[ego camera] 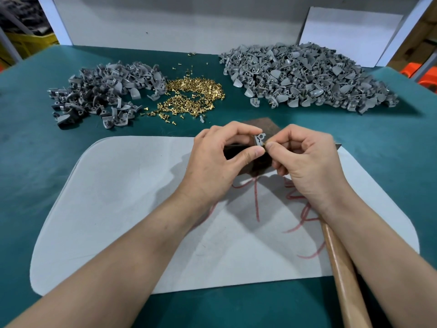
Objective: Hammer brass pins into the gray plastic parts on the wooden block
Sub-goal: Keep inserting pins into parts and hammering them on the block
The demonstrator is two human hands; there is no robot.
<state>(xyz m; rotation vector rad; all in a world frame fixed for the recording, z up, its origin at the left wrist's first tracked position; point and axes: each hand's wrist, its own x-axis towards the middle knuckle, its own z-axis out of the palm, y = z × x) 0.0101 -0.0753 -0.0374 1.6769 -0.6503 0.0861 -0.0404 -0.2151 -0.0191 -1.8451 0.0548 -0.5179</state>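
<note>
Left hand (220, 162) is pinching a gray plastic part (259, 139) between thumb and fingertips just above the wooden block (256, 168), while the right hand (307, 166) is pinching a brass pin (265, 145) right at the part's lower edge. For a clean job, the pin is likely needing to sit straight in its hole before the part is laid flat on the block for the blow. A hammer handle (343, 268) is lying nearer than the block, under the right forearm. Under the block, a white mat (118, 209) with red scrawls is covering a green tabletop (35, 138). Beyond the block, loose pins (189, 95) are lying between a left pile (101, 91) and a larger right pile (307, 76) of parts, with a white panel (189, 24) standing behind.
</note>
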